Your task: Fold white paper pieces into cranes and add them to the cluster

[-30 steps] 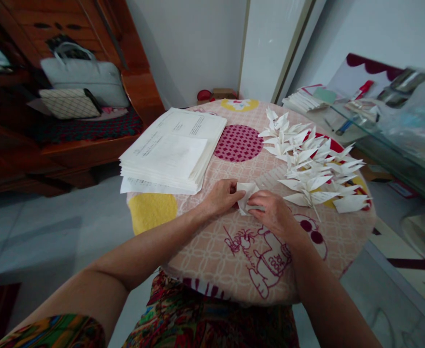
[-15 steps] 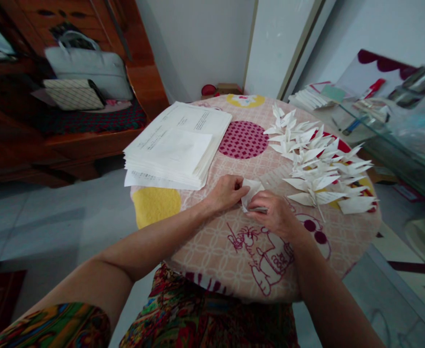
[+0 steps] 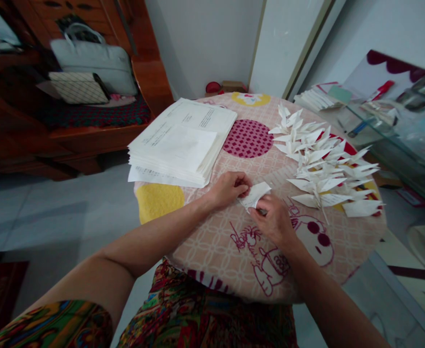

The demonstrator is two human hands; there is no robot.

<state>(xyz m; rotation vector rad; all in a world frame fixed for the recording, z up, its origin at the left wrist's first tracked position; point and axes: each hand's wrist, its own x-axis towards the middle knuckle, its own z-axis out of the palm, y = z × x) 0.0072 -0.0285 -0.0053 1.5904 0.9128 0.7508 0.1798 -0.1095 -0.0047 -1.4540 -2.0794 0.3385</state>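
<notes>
1. A small folded paper [image 3: 258, 193] is held above the near-middle part of a round cloth-covered table [image 3: 205, 241], between the two hands; whether the cloth is touched by it cannot be told.
2. The paper's left edge is pinched by the left hand [image 3: 231, 189], with thumb and fingers closed on it.
3. Its lower right edge is gripped by the right hand [image 3: 273, 217], the thumb and fingertips likewise brought together on the paper; the exact placing of the curled fingers is partly hidden.
4. To the left, beyond the left hand, a thick stack of printed sheets [image 3: 162, 153] is laid flat, topped by a smaller blank-looking sheet [image 3: 194, 145].
5. To the right, beyond the right hand, many pointed folded paper pieces [image 3: 319, 186] are crowded together, some overlapped by others.
6. Past the table's right side, papers [image 3: 316, 98] and a red-capped item [image 3: 382, 90] are seen near a glass shelf [image 3: 397, 145].
7. At the far left, a pale handbag [image 3: 92, 63] and a checked pouch [image 3: 77, 88] are set on a wooden bench [image 3: 100, 140].
</notes>
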